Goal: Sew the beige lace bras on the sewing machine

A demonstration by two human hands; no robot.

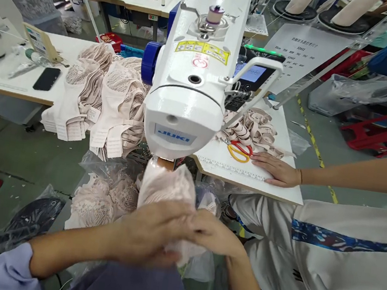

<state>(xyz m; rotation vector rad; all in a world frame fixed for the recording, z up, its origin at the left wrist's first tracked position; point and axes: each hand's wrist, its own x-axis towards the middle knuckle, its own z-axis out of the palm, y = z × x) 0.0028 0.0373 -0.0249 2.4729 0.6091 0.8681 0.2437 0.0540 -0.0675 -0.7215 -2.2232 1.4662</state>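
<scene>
A pale pink lace bra (169, 187) is at the needle end of a white sewing machine (192, 77), its upper part right under the machine head. My left hand (156, 231) lies across the near side of the bra, slightly blurred, its fingers and thumb around the fabric. From the right, my right hand (215, 232) meets it, closed on the same bra, with its fingertips partly behind my left hand. Some of the fabric hangs down below both hands. The stitching spot is hidden by the machine head and the cloth.
Stacked bras (120, 101) lie left of the machine, more lace bras (99, 199) below. Straps (249, 129) and yellow-red scissors (239, 150) lie right, beside a co-worker's hand (276, 168) resting on the tabletop. A phone (46, 79) is on the left table.
</scene>
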